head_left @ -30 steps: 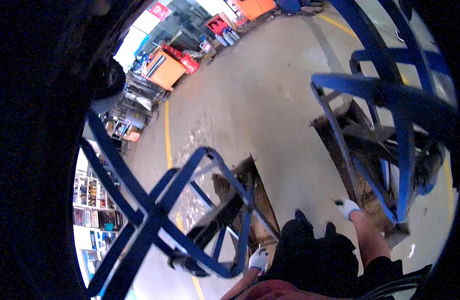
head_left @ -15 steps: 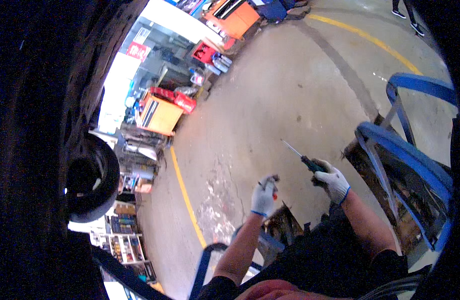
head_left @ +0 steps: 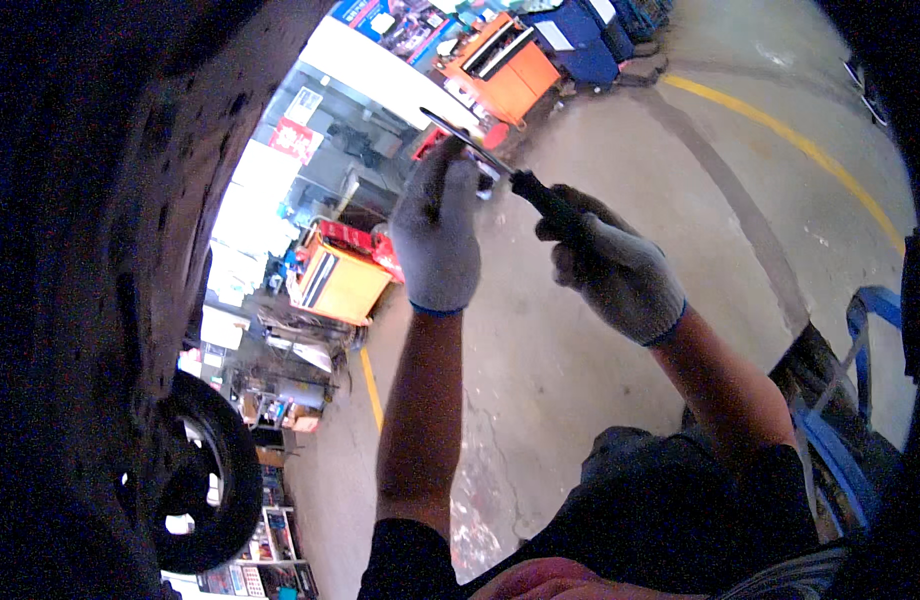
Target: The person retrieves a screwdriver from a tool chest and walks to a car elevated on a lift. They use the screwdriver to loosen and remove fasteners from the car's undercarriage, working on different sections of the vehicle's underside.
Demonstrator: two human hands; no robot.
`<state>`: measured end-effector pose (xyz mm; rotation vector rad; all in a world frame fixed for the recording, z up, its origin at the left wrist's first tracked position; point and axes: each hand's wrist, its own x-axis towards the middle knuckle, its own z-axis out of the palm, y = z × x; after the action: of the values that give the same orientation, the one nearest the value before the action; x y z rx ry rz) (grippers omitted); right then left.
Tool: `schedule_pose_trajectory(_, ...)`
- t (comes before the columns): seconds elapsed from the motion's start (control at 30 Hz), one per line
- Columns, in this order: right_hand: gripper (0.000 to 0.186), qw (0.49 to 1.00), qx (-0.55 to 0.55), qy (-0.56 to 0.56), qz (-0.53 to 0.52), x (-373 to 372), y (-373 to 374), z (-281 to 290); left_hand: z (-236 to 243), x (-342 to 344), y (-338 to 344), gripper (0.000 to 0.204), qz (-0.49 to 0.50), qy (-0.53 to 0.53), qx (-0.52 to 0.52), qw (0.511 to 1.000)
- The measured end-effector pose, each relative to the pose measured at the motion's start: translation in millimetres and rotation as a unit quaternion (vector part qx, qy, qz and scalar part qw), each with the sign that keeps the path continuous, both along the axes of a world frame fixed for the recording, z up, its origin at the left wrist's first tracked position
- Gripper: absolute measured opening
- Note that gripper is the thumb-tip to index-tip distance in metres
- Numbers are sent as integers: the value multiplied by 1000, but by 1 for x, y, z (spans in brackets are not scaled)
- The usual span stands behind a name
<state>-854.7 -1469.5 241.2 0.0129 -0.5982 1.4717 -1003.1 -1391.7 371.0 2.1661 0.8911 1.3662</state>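
Raised in front of me, my right hand (head_left: pixel 620 262) wears a white knit glove with a blue cuff and dark, grimy fingers. It grips a screwdriver (head_left: pixel 548 200) by its dark handle, the metal shaft slanting up to the left. My left hand (head_left: pixel 437 235), gloved alike, is lifted beside the shaft with its dark fingers drawn together. Whether those fingers touch the shaft, or what else they hold, is hidden. The dark underside of a vehicle (head_left: pixel 195 120) hangs over the left of the view, with a wheel (head_left: pixel 242 480) below it.
Orange tool cabinets (head_left: pixel 345 285) and a dark blue bin (head_left: pixel 578 45) line the far side. A blue metal frame (head_left: pixel 840 470) stands at my right. Yellow lines (head_left: pixel 780 125) mark the concrete floor (head_left: pixel 600 360). Shelves (head_left: pixel 275 535) hold small goods at lower left.
Both hands have risen toward the vehicle, the screwdriver going up with the right one. My left hand, earlier low with a small red-tipped item, is now beside the shaft. The view has shifted.
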Motion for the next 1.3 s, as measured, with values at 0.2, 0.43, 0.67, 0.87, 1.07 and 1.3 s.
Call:
schedule_pose_trajectory(0.2, 54, 991, 91, 1, -94, -6, 140, 72, 96, 22, 141, 31, -23, -25, 101, 994)
schedule_pose_trajectory(0.43, 49, 971, 143, 17, -193, -11, 234, 127, 169, 45, 233, 30, -67, -48, 153, 985)
schedule_pose_trajectory(0.67, 51, 949, 214, 13, -231, -4, 271, 147, 196, 64, 258, 28, -159, -85, 213, 960)
schedule_pose_trajectory(0.87, 51, 949, 241, 46, -197, -1, 284, 152, 201, 58, 255, 30, -138, -83, 203, 966)
schedule_pose_trajectory(1.07, 50, 953, 235, 48, -183, 2, 283, 153, 196, 64, 239, 27, -149, -105, 175, 968)
schedule_pose_trajectory(1.3, 50, 951, 225, -60, -202, 27, 284, 156, 196, 77, 236, 23, -137, -118, 177, 968)
